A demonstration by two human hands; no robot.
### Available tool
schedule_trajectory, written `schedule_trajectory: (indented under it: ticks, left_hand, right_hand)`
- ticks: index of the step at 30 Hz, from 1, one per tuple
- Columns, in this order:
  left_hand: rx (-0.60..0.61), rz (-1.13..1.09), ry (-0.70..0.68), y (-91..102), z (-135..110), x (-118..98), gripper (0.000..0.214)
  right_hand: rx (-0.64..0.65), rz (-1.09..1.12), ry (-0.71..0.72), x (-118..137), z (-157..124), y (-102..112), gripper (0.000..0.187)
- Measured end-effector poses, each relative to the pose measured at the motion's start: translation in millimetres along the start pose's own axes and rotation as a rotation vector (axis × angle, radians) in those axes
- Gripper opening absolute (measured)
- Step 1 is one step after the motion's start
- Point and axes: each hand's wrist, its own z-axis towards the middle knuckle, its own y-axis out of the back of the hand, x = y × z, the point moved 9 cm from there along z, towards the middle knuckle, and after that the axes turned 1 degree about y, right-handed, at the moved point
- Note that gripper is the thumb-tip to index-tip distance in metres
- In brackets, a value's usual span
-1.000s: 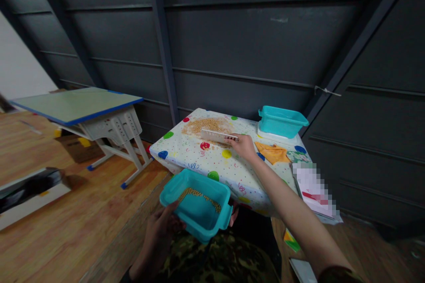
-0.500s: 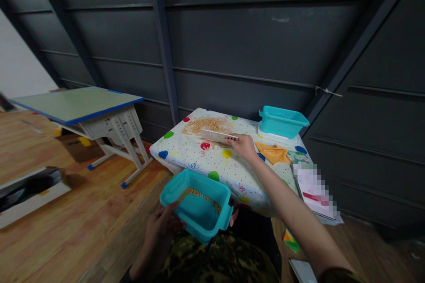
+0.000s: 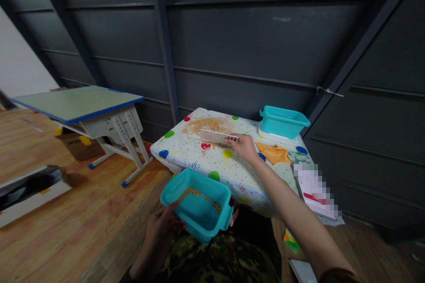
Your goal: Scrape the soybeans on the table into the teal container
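Note:
My right hand (image 3: 243,145) is closed around one end of a flat white plastic strip (image 3: 214,135) with holes near the grip. The strip stands on its edge on the tablecloth, at the near side of a spread of soybeans (image 3: 208,124) and tan crumbs. Below the table's front edge, my left hand (image 3: 162,224) grips the near left rim of a turquoise plastic bin (image 3: 202,231). The bin tilts a little, and a thin line of soybeans (image 3: 192,191) lies along its far inner side. Some fingers of the left hand are hidden in shadow.
A second turquoise bin (image 3: 283,123) stands at the table's back right on a white lid. Nearer are an orange cloth (image 3: 274,154) and some papers (image 3: 315,194). A green-topped desk (image 3: 79,101) is to the left, with an open box (image 3: 33,194) on the floor.

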Motion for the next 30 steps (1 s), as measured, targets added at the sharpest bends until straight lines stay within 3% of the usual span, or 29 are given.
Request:
schedule_trajectory:
  ticks: [10,30]
  left_hand:
    - [0.020,-0.005,-0.019,4.0,8.7,5.7,0.062]
    - [0.018,0.000,-0.006,2.8,5.3,5.3,0.069]
  right_hand:
    - [0.008,-0.033,0.022,9.5,-3.5,0.5,0.017]
    - [0.028,0.005,0.030,4.6,-3.1,-3.1,0.019]
